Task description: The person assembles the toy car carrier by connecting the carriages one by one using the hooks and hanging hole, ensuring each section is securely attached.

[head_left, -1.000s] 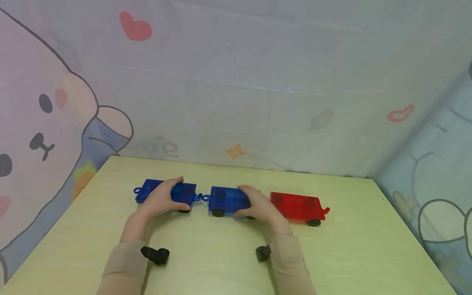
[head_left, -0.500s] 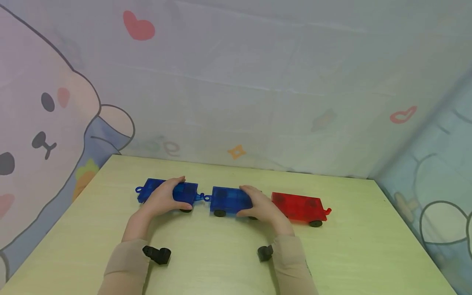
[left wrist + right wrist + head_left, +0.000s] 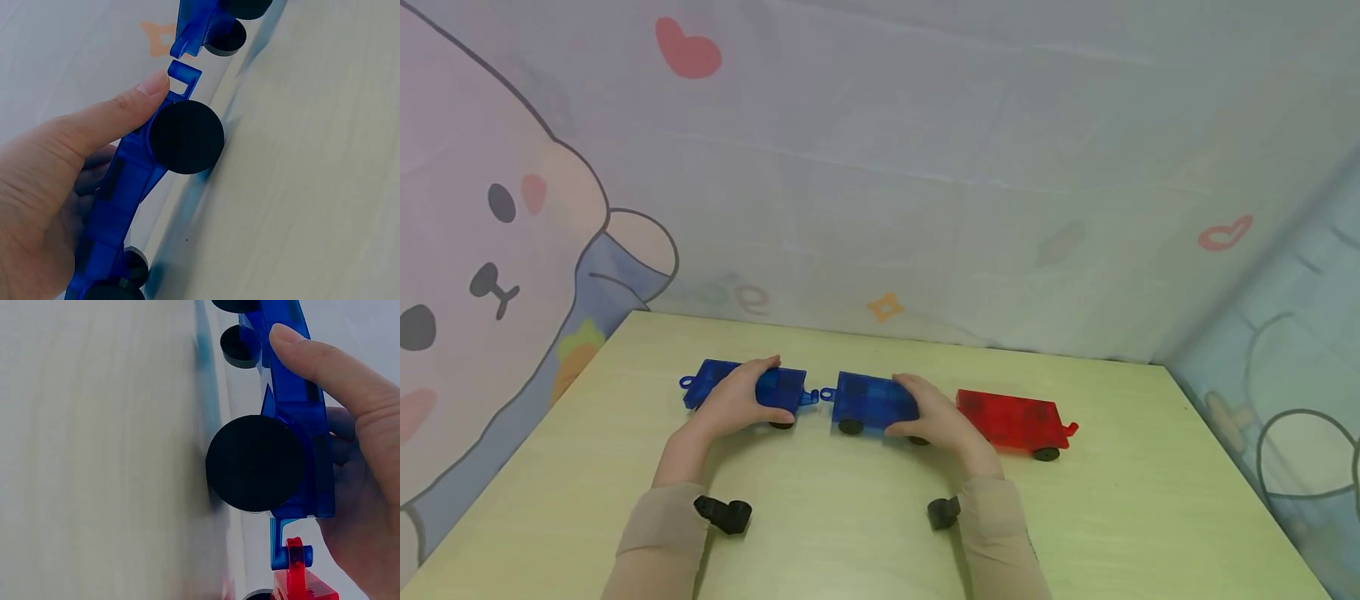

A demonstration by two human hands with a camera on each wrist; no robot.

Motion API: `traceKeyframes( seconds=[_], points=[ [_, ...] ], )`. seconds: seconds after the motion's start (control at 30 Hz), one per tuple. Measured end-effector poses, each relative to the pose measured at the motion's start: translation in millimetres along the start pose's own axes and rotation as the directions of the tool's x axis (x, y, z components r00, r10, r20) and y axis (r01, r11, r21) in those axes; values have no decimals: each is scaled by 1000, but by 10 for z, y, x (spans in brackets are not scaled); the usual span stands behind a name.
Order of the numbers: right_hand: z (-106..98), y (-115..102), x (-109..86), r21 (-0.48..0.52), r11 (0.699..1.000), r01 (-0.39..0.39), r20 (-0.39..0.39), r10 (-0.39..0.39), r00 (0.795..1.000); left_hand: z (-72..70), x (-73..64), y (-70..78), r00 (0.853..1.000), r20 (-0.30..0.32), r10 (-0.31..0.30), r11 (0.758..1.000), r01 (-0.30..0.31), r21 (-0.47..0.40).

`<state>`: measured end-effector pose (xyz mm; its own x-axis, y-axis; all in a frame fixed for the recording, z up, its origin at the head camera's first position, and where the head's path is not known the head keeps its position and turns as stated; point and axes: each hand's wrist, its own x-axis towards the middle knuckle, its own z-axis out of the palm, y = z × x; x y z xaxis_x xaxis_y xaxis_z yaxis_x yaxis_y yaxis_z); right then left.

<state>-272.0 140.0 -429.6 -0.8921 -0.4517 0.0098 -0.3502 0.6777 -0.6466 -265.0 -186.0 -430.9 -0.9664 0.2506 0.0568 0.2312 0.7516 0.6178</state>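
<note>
My left hand [image 3: 735,402] grips a blue translucent toy train car [image 3: 786,389] from above, thumb on its near side. My right hand [image 3: 936,414] holds a second blue train car [image 3: 871,402] the same way. Between them, the left car's hook [image 3: 810,397] and the other car's ring [image 3: 827,394] are slightly apart. In the right wrist view, the second blue car's hook [image 3: 278,556] sits through the ring [image 3: 295,556] of a red train car [image 3: 1011,421]. That coupling is hidden behind my right hand in the head view. The second blue car's left end looks slightly raised.
A pale yellow table [image 3: 820,533] bears the cars in a row. Behind it hangs a printed cloth backdrop [image 3: 970,200]. Black wrist cameras [image 3: 727,515] stick out from both sleeves.
The hook and ring between the two blue cars were overlapping and now stand apart. The second blue car's left end has risen a little. Both hands keep their grip.
</note>
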Motion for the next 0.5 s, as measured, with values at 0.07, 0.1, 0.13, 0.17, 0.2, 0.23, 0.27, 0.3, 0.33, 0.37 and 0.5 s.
traceKeyframes(
  seconds=[0.07,0.1,0.13,0.17,0.2,0.23,0.27,0.3,0.33,0.37,0.5],
  points=[
    [-3,4,0,2,1000,-6,1,6,1000,5,6,3,1000,0,-2,1000,2,1],
    [-3,7,0,0,1000,-9,2,9,1000,7,7,5,1000,0,-4,1000,4,0],
    [-2,9,-2,1,1000,-13,1,13,1000,8,8,7,1000,0,-7,1000,7,0],
    [-2,13,-1,3,1000,-16,-1,16,1000,9,9,9,1000,0,-11,1000,11,-1],
    [-1,16,-2,7,1000,-18,-1,18,1000,10,10,13,1000,0,-13,1000,13,-1],
    [1,21,0,10,1000,-20,-2,20,1000,11,13,17,1000,1,-15,1000,15,0],
    [1,23,0,11,1000,-20,-3,21,1000,12,15,21,1000,2,-17,1000,17,0],
    [1,24,-1,13,1000,-22,-4,22,1000,14,17,27,1000,4,-19,1000,19,0],
    [0,23,-2,16,1000,-23,-4,23,1000,16,19,32,1000,5,-19,1000,19,2],
    [0,23,-2,18,1000,-23,-4,24,1000,17,21,38,1000,6,-20,1000,20,2],
    [-1,16,-7,25,999,-32,-5,32,999,20,17,68,1000,7,-23,1000,23,0]
  ],
)
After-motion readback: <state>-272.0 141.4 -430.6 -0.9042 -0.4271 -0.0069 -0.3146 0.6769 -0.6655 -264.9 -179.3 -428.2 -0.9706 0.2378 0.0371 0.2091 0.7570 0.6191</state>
